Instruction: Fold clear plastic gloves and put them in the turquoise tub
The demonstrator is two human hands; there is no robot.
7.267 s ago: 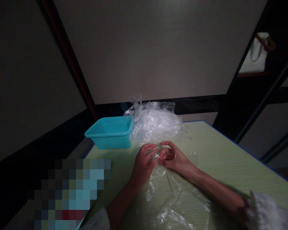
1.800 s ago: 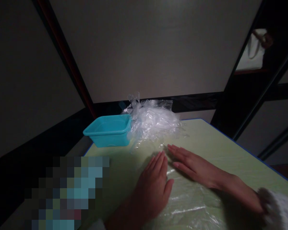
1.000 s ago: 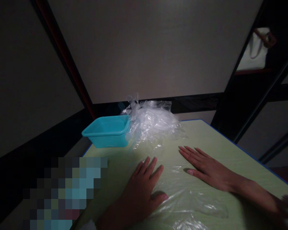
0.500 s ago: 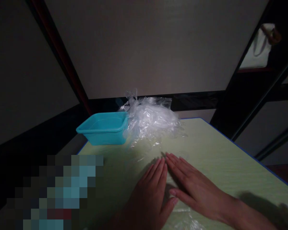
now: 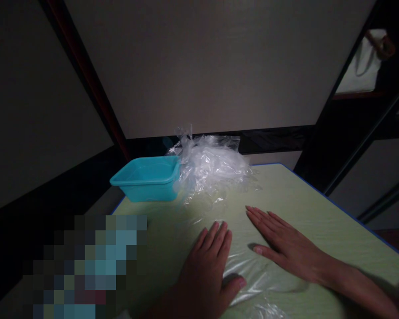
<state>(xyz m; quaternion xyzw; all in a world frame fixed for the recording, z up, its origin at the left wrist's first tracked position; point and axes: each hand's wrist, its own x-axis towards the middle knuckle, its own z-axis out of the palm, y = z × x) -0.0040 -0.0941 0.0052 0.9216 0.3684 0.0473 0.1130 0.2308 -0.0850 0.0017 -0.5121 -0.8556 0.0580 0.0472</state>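
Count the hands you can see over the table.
2. The left hand is at the lower middle; the right hand is to its right, with clear plastic film partly between them. No other hand shows.

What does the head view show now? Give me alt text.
A left hand and a right hand spread palms-down over a pale green table, with clear film between them. Beyond, a turquoise tub stands beside a heap of crumpled clear plastic.
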